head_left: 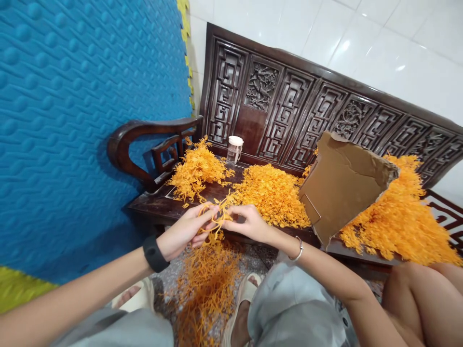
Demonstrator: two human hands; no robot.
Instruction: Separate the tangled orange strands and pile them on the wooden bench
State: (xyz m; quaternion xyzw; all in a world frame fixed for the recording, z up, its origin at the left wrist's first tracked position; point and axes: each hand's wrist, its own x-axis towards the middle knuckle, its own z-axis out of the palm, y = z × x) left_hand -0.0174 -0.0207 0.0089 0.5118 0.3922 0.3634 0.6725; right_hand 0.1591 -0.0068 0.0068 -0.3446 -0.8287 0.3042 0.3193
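My left hand (191,225) is closed around a branched orange plastic sprig (218,221), its thin strands looping over the fingers. From the right, my right hand (249,222) pinches the same sprig between thumb and fingertips. Both hands are held just in front of the bench's edge. Below them, a heap of thin orange strands (208,289) lies on the floor between my feet. Past my hands, a middle pile of orange pieces (273,195) and a smaller left pile (197,168) rest on the dark wooden bench seat (152,202).
A clear bottle with a white lid (235,142) stands by the carved backrest (249,124). Cardboard (347,183) leans between the middle pile and a large orange pile (401,226). Blue matting (90,72) covers the left. Another person's bare knee (415,294) is at right.
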